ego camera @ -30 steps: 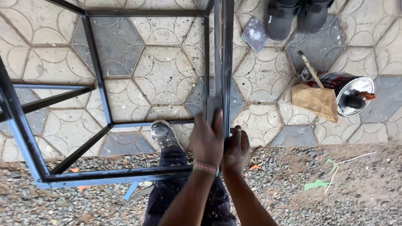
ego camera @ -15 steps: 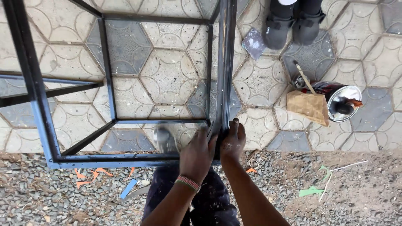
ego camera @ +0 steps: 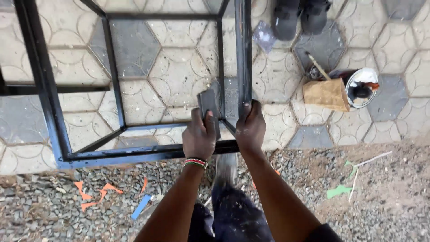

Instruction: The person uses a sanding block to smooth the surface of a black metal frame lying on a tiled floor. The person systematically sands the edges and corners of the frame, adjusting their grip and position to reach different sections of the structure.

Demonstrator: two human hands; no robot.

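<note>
At the near corner of the black metal frame [ego camera: 53, 125], the left hand [ego camera: 199, 139] has its fingers closed on a dark flat pad [ego camera: 209, 105], partly hidden. The right hand [ego camera: 251, 127] wraps the upright bar [ego camera: 243, 49], its top cut off. Beyond lie a brown paper bag [ego camera: 326, 94], an open paint tin [ego camera: 360, 87] and someone's dark shoes [ego camera: 300, 15].

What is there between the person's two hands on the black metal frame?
In the head view, between the left hand and the right hand runs a slanted bar of the black metal frame, with paving behind. The left hand holds a dark grey sheet.
</note>
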